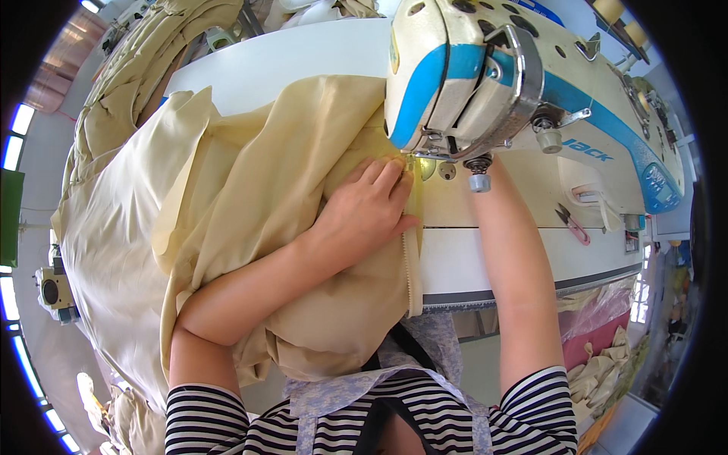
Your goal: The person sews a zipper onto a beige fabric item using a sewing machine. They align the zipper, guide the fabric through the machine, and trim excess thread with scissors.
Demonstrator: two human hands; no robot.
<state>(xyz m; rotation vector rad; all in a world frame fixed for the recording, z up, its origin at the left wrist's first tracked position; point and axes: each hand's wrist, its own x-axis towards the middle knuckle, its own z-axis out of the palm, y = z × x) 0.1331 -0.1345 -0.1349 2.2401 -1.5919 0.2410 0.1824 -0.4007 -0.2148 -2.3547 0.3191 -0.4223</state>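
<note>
A large piece of beige, satiny cloth lies over the left of the sewing table and drapes down across my lap. Along its right edge runs a beige strip with small teeth, like a zipper. Palm down on the cloth, my left hand has its fingers bent toward the needle area and its thumb held apart. The sewing machine, white and blue, stands just beyond those fingertips, its small lamp lit. My right forearm reaches up behind the machine's head, which hides my right hand and whatever it touches.
Small thread snips with pink handles lie on the white tabletop, right of my right forearm. A dark measuring strip follows the table's front edge. More beige cloth is heaped at the far left and lower right.
</note>
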